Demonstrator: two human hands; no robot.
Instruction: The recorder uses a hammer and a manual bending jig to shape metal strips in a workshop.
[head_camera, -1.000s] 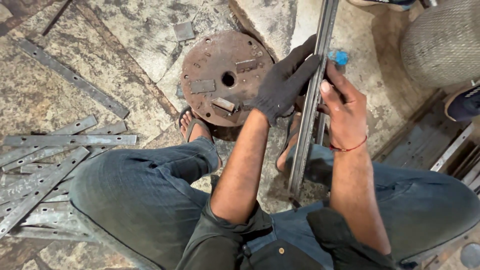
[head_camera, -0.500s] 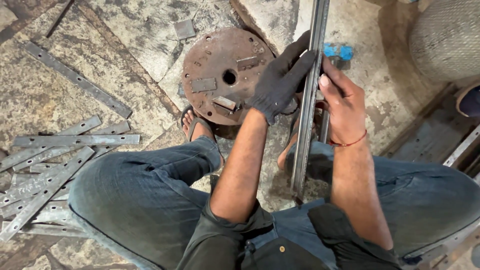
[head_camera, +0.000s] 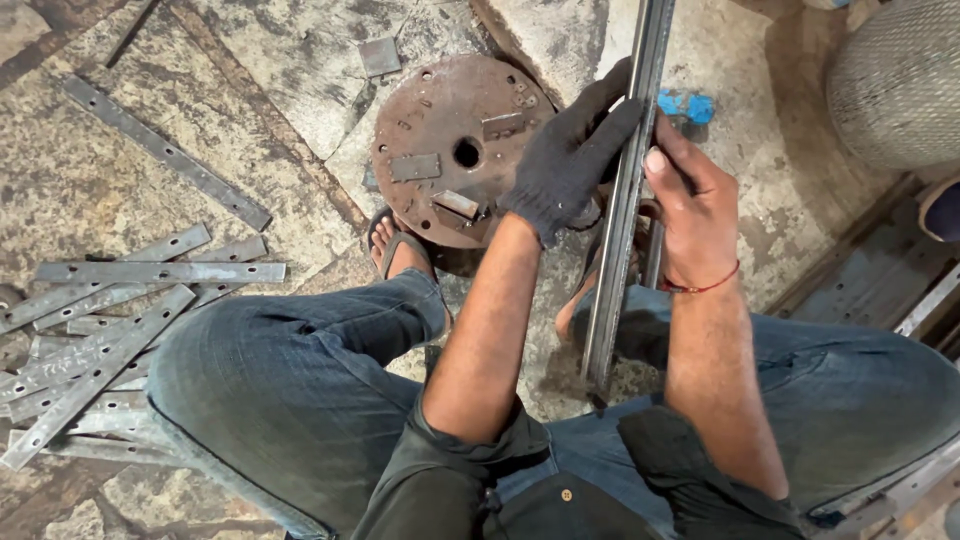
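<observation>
Gripping bar (head_camera: 628, 210) with gloved left hand (head_camera: 568, 160) and bare right hand (head_camera: 692, 195), both clamped on it. Bar standing upright between knees, beside disc (head_camera: 450, 145). Strips (head_camera: 110, 320) lying on floor (head_camera: 120, 80).

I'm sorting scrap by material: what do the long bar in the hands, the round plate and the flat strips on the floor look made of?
Long bar: grey bare metal, probably steel, with a dull sheen along its edges. Round plate: likely steel or iron, its brown coat looks like rust. Flat strips: grey metal with punched holes, matte and scuffed. The left hand wears a dark knit glove, apparently fabric.
</observation>
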